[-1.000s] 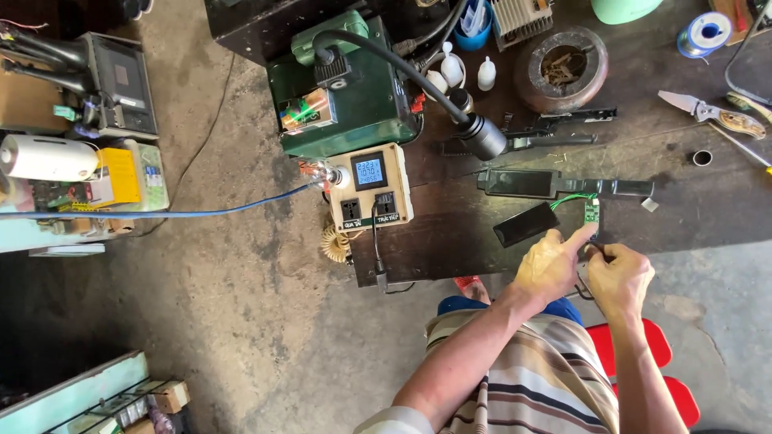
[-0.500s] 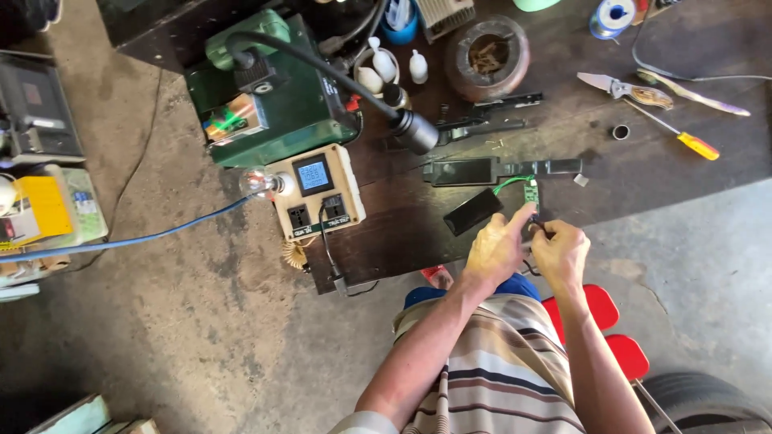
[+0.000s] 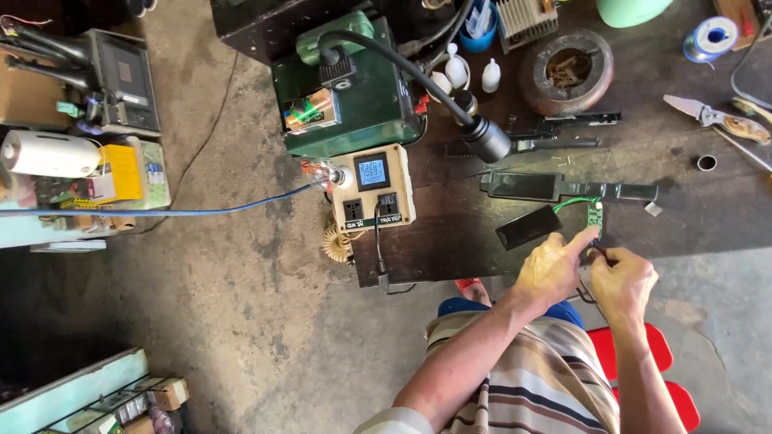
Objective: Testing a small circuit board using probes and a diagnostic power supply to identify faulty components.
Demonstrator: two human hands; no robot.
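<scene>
Left hand (image 3: 553,269) | forefinger extended onto green circuit board (image 3: 594,215) | right hand (image 3: 621,281) curled beside

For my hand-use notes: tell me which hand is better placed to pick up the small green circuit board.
Left. The left hand has its index finger stretched up to the lower edge of the small green circuit board on the dark workbench. The right hand sits lower, farther from it, fingers curled.

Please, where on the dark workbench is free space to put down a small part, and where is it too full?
Bare bench lies between the socket box and the black flat piece. Another free patch is right of the green circuit board, below the metal ring. The far edge near the round ashtray and bottles is crowded.
</scene>
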